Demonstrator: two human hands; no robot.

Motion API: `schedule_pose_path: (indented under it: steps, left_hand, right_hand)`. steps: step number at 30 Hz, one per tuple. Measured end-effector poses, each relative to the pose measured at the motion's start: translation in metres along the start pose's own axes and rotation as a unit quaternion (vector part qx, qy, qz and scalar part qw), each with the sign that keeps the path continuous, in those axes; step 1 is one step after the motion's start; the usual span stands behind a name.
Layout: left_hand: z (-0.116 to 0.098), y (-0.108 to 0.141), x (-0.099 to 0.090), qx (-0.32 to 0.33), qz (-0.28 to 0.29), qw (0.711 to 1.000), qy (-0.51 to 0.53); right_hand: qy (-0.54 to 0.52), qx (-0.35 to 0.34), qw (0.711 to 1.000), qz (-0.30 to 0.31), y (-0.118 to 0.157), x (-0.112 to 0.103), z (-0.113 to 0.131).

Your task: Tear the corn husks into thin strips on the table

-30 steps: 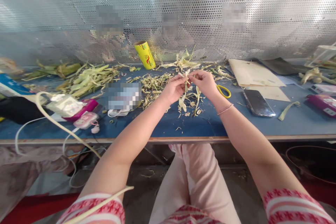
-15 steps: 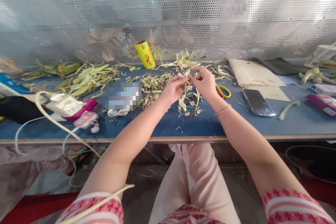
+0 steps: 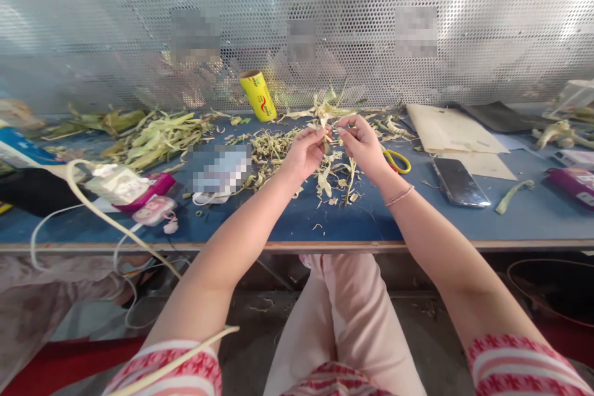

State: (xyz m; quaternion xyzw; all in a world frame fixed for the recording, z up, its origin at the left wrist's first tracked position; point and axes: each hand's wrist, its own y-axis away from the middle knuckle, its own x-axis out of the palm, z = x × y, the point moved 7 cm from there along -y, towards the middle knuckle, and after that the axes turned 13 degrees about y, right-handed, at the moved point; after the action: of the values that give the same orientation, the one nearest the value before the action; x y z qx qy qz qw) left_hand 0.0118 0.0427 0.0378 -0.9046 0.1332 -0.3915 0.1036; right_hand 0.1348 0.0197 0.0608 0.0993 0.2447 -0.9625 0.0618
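Observation:
Above the middle of the table, my left hand (image 3: 306,153) is closed, pinching a small pale piece of plant (image 3: 327,141) that looks like a stripped stalk or bud. My right hand (image 3: 363,142) is just beside it with thumb and fingertips pressed together; whatever they grip is too small to make out. Beneath both hands lie pale shreds (image 3: 325,182) and stems. A heap of trimmed plant scraps (image 3: 273,143) spreads to the left of my hands. Yellow-handled scissors (image 3: 400,163), partly hidden by my right wrist, lie on the table.
On the blue table (image 3: 297,223) are long leaf strips (image 3: 162,136), a yellow tube (image 3: 258,97), a phone (image 3: 459,182), tan card sheets (image 3: 457,127) and a purple power bank (image 3: 573,184). A pale cable (image 3: 106,216) crosses the left side, beside a pink charging case (image 3: 155,210). A perforated metal panel (image 3: 352,18) stands behind.
My fingertips have drawn slightly apart, the right hand shifting a little off the plant piece in my left. The whole view has moved slightly.

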Motion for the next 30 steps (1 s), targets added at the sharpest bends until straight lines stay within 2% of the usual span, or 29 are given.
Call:
schedule_pose_path:
  steps: [13, 21, 30]
  left_hand:
    - [-0.002, 0.003, 0.005, 0.006, 0.003, 1.000, -0.008]
    - [0.001, 0.002, 0.005, -0.005, 0.018, 0.999, -0.028]
    - [0.001, 0.001, 0.003, -0.003, 0.030, 0.999, -0.034]
  right_hand:
    - [0.038, -0.033, 0.999, -0.012, 0.000, -0.003, 0.011]
    - [-0.064, 0.055, 0.992, 0.090, 0.002, 0.009, 0.003]
    - [-0.152, 0.100, 0.974, 0.137, 0.005, 0.012, 0.000]
